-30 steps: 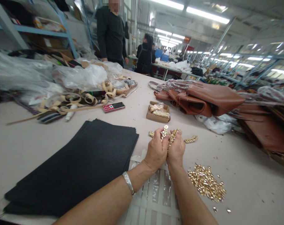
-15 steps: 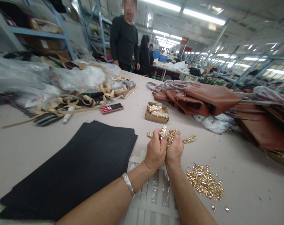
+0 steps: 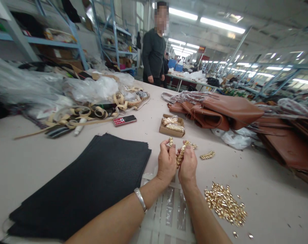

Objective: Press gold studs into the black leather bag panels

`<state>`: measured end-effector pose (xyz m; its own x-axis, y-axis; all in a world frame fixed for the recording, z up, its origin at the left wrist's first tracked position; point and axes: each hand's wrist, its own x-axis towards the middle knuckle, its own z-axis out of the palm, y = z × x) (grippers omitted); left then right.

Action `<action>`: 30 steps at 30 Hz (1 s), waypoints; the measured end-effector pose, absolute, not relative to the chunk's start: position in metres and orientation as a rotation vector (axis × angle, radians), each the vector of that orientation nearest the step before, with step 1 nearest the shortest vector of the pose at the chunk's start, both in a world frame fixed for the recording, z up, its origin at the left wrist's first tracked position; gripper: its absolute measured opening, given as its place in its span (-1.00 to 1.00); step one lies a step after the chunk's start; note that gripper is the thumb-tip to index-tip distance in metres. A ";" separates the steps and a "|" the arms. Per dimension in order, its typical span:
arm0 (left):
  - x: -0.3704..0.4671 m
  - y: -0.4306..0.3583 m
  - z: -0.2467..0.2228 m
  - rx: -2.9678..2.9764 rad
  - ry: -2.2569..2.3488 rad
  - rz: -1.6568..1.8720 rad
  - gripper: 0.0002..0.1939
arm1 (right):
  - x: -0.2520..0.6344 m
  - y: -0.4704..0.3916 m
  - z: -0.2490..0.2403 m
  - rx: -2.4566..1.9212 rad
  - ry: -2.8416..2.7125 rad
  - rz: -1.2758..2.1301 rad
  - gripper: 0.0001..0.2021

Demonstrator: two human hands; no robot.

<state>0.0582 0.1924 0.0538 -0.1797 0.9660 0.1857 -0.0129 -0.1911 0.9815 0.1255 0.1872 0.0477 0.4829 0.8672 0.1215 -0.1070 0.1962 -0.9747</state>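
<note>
My left hand (image 3: 166, 162) is closed, with a short gold chain piece (image 3: 171, 141) between thumb and fingertips. Beside it, my right hand (image 3: 188, 167) is closed round a thicker gold chain strand (image 3: 180, 156), whose far end sticks out past the fingers. Part of that strand is hidden in the palms. A separate gold chain length (image 3: 207, 155) lies on the table to the right of my hands. Nearer to me, by my right forearm, is a pile of loose gold studs (image 3: 226, 203). Under my wrists lies a pale sheet with clear plastic strips (image 3: 170, 206).
Left of my arms is a stack of black sheets (image 3: 85, 183). Beyond my hands stand a small cardboard box (image 3: 172, 132) of gold chains and a red phone (image 3: 125, 120). Brown bags (image 3: 232, 108) crowd the right, plastic and straps (image 3: 93, 89) the left. A person (image 3: 154, 56) stands behind the table.
My hands have drawn slightly apart at the fingertips. The dangling flat chain no longer shows between them; a gold piece is at my left fingertips. The standing person has shifted right.
</note>
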 end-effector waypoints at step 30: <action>0.037 0.196 0.065 0.979 0.581 1.122 -0.04 | 0.158 0.182 0.062 -1.302 -1.287 0.446 -0.48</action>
